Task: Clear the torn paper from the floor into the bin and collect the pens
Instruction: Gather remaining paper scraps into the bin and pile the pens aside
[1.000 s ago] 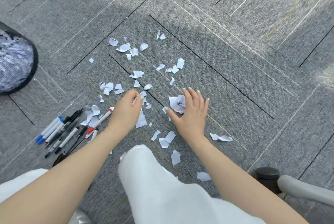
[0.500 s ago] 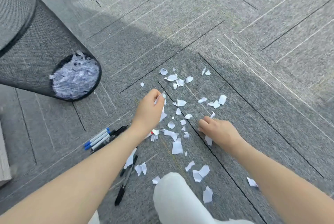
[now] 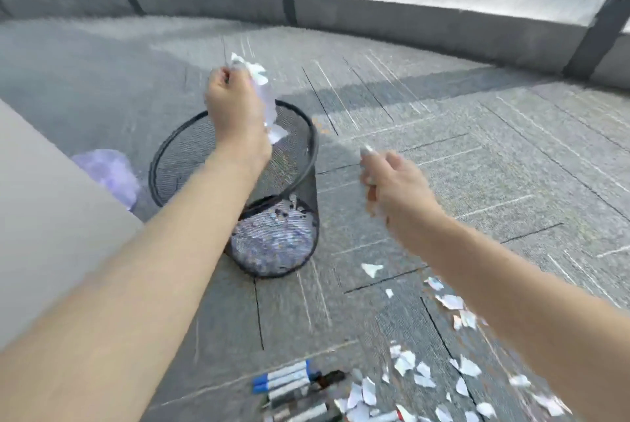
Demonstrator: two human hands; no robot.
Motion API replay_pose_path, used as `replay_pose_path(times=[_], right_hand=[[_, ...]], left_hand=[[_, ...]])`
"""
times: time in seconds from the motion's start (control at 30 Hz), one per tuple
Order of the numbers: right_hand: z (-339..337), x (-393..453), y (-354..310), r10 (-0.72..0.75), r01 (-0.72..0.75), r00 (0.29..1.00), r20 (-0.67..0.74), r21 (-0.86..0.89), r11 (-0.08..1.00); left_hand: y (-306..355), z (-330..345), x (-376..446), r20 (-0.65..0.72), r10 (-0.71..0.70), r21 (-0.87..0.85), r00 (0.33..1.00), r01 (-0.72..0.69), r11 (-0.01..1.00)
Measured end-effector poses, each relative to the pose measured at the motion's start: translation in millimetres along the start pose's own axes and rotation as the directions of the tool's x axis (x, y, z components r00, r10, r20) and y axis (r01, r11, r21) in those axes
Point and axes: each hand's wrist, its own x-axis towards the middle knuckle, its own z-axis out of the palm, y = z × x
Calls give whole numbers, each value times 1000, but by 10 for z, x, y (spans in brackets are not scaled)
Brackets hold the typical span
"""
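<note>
Scraps (image 3: 264,94) sit clenched in your left hand (image 3: 235,108) above the bin (image 3: 306,179), ready to drop; your right hand (image 3: 395,186) is curled, contents unclear.

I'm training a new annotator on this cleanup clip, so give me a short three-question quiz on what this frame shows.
1. True or false: the mesh bin is empty.
2. Multiple choice: the left hand holding a bunch of torn paper is (A) resting on the floor, (B) raised over the bin's opening, (C) among the pens.
3. Short answer: where do the remaining scraps lie relative to the pens?

Key
1. False: white paper shows through the mesh at the bottom.
2. B.
3. On the carpet to the right of the pens, under the right forearm; the right hand is curled in mid-air, too blurred to tell what it holds.
</note>
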Motion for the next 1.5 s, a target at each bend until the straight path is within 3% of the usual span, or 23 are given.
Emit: replay_pose_path(times=[0.07,0.13,0.17,0.23,0.27,0.33,0.4,0.5,0.6,0.67,0.77,0.9,0.97,1.03,1.1,1.17,1.3,1.37,1.5], right_hand=[[435,258,-379,-20,20,1000,4,68,997],[801,466,-563,-7,9,1000,-26,92,996],[951,545,-581,9,-5,999,-36,103,995],[1184,672,-522,48,-45,998,-33,64,997],[1264,709,-467,77,-77,997,-18,19,997],[1349,737,-380,163,-161,986,29,-73,984],[1379,769,-293,218,-201,973,82,-182,963],[1362,820,-206,203,-176,974,102,-228,958],[1330,819,-197,154,-100,982,110,-386,917],[1291,850,-170,101,-45,989,111,-421,906],[1260,864,-141,40,1,994,105,-364,932],[1282,858,-90,-11,48,989,144,-258,965],[1285,841,-69,-52,89,988,147,-261,961],[1286,808,-57,-96,132,985,140,-271,954],[1286,766,-63,-163,191,979,120,-286,939],[1266,705,-61,-288,292,956,53,-271,917],[997,487,67,-487,461,870,-77,-223,859],[747,388,273,-484,451,870,-97,-239,860],[231,219,788,-381,302,894,-238,-309,902]], left_hand=[[-43,-222,321,-86,82,168,993,-67,983],[-320,-451,477,-62,40,421,997,-10,907],[-451,-550,481,0,-32,544,999,27,839],[-731,-733,502,186,-226,805,956,-16,594],[-817,-781,513,238,-289,875,927,-76,479],[-856,-822,554,286,-353,913,891,-141,382],[-820,-825,576,278,-404,912,872,-108,395],[-823,-841,607,215,-443,801,870,103,590],[-828,-874,625,246,-446,683,860,173,710],[-827,-841,606,292,-435,694,852,124,709],[-772,-760,545,336,-451,805,827,-3,594],[-702,-763,477,368,-614,751,698,165,639],[-654,-773,452,429,-642,668,636,255,699],[-614,-773,459,471,-633,548,615,359,756],[-638,-762,485,462,-594,442,658,410,798],[-677,-775,511,424,-522,391,740,370,843],[-759,-828,518,366,-412,578,834,143,803],[-777,-837,517,353,-417,635,838,113,764],[-756,-799,515,326,-435,589,840,179,788]])
